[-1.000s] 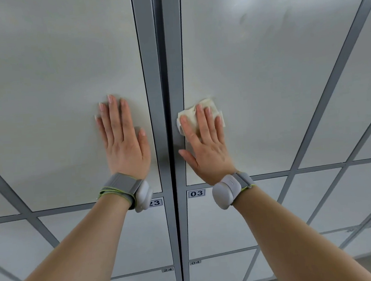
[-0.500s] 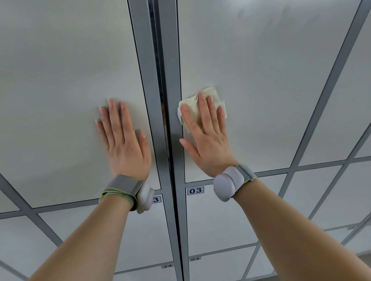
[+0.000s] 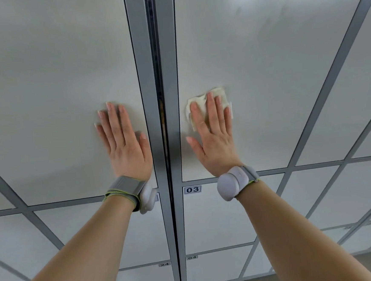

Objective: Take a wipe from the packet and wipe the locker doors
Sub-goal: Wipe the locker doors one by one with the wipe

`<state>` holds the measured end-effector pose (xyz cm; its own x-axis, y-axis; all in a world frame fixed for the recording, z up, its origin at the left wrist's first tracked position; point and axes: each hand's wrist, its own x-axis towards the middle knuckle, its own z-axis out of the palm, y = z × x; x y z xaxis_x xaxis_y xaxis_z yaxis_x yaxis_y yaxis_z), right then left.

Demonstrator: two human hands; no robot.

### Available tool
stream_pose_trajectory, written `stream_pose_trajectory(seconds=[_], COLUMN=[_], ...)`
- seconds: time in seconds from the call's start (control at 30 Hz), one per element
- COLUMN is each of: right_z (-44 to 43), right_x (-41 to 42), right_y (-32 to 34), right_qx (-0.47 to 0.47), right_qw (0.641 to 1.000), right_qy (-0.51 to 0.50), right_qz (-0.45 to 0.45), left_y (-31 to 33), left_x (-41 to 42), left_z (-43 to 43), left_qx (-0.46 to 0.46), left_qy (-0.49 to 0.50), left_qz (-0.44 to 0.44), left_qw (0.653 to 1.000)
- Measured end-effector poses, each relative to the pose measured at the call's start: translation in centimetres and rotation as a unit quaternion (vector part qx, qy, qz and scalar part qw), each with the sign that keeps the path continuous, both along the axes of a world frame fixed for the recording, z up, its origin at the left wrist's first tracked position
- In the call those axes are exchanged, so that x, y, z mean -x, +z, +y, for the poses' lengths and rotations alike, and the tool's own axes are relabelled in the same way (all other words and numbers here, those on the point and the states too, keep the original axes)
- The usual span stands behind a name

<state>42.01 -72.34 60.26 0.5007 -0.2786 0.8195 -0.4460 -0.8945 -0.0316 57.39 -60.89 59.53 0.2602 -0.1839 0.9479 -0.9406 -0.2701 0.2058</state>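
Forearms: two bare forearms reach up from the bottom edge, each with a grey wristband.
Left hand: flat, fingers straight and close together, palm resting on the left locker door.
Right hand: flat, fingers straight, pressing the wipe against the right locker door.
Wipe: crumpled cream sheet under the right fingers, near the door's inner edge.
Surface: smooth pale grey doors, split by a darker grey post; a label 03 sits on the door below.
Room: a strip of floor shows at lower right.
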Motion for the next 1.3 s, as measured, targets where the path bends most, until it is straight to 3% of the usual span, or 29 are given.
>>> stream_pose_trajectory(seconds=[0.27,0.5,0.83,1.07,1.3], right_z=[0.0,-1.1,-0.8,-1.5,-1.9], right_x=[1.4,1.6,2.7,3.1,4.1], right_y=[-4.3,0.9,-4.2,0.0,-3.5], right_qx=[0.006,-0.053,-0.039,-0.082,-0.083], right_qw=[0.997,0.997,0.998,0.995,0.995], right_qy=[0.0,-0.011,-0.031,-0.031,-0.05], right_qz=[0.072,-0.049,0.044,-0.045,0.016], left_y=[-0.2,-0.5,0.0,0.7,0.7], left_x=[0.3,0.5,1.2,3.2,3.8], left_z=[-0.1,-0.3,-0.2,-1.2,-2.9], left_qx=[0.003,-0.005,-0.008,0.01,0.022], left_qy=[0.009,0.014,0.024,-0.007,0.013], left_qz=[0.006,0.015,0.038,0.041,0.044], left_qw=[1.0,1.0,0.999,0.999,0.999])
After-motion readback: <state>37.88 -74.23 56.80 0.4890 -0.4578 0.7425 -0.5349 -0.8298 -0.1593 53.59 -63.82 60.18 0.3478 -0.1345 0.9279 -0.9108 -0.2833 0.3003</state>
